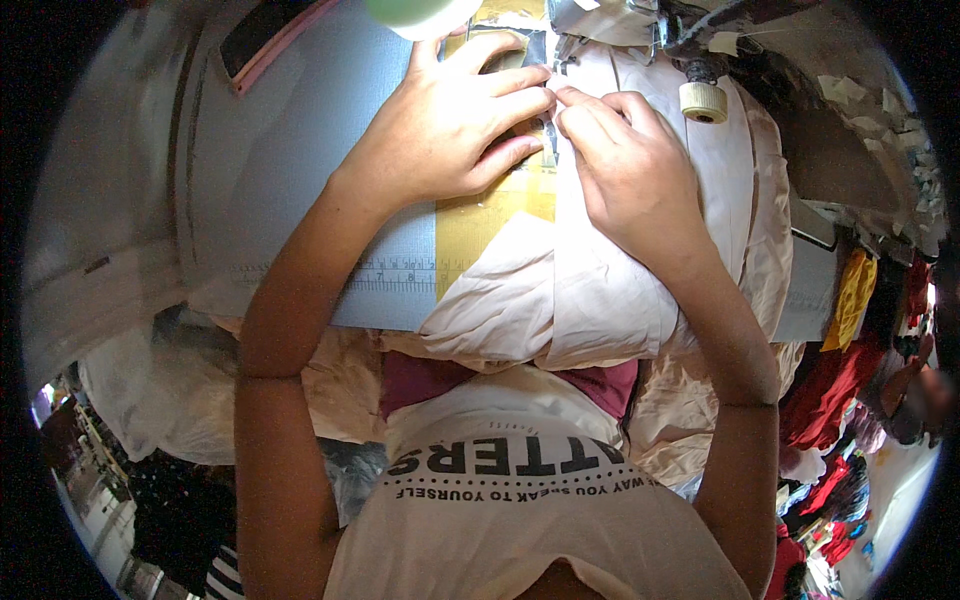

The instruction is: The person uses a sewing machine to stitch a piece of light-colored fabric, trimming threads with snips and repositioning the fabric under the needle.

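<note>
Pale cream cloth [610, 300] lies over the right part of the sewing table and drapes down at the front edge toward my lap. My left hand [430, 130] rests with spread fingers on the table, its fingertips at the cloth's left edge. Beside it, my right hand [640, 160] has curled fingers pinching that edge, with the thumb and index finger close to the left fingertips. Just beyond both hands is the sewing machine's head [605, 22]. The needle area is partly hidden and washed out by bright light.
A pale round lamp [424, 10] hangs over the far edge. At the far left lies a dark phone with a pink edge [268, 42]. Yellow tape [480, 230] and a printed ruler strip [395, 270] mark the blue-grey tabletop. A cream knob [703, 102] juts out right. Coloured cloths [830, 400] hang further right.
</note>
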### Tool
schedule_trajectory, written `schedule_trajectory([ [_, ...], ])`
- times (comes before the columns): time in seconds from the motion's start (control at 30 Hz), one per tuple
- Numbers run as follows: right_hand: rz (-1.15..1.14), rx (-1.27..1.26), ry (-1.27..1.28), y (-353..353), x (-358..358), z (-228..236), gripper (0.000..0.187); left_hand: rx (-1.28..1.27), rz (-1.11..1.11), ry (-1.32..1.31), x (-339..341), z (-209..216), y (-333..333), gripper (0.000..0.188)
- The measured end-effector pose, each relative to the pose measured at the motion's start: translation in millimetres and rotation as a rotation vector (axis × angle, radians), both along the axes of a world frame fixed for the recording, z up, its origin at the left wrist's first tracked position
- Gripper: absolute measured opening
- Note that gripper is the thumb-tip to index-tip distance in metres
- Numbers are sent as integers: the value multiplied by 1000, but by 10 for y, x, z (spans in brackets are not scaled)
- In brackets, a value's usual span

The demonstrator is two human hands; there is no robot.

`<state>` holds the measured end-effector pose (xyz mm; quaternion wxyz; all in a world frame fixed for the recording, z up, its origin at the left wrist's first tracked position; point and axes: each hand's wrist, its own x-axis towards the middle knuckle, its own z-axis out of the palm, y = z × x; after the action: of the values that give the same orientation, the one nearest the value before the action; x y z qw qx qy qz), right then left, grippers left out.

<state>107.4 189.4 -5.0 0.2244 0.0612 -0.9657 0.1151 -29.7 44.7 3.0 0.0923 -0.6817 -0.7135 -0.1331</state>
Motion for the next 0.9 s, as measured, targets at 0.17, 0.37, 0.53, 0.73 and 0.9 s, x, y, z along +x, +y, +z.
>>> schedule_trajectory([
  [0.17, -16, -56, -3, -25, -6, 43, 19, 22, -29, -25, -31, -13, -1, 34],
  [0.37, -23, -55, -16, -52, -11, 102, 16, 63, -66, -60, -42, -36, 2, 32],
  [0.53, -9, -89, -20, -26, -25, 101, 16, 54, -60, -71, -42, -43, 7, 31],
  [0.73, -11, -86, -8, -14, -27, 80, 16, 26, -52, -49, -47, -9, 14, 30],
  [0.9, -4, -117, 8, -6, -25, 66, 16, -12, -23, 2, 2, 37, 23, 30],
])
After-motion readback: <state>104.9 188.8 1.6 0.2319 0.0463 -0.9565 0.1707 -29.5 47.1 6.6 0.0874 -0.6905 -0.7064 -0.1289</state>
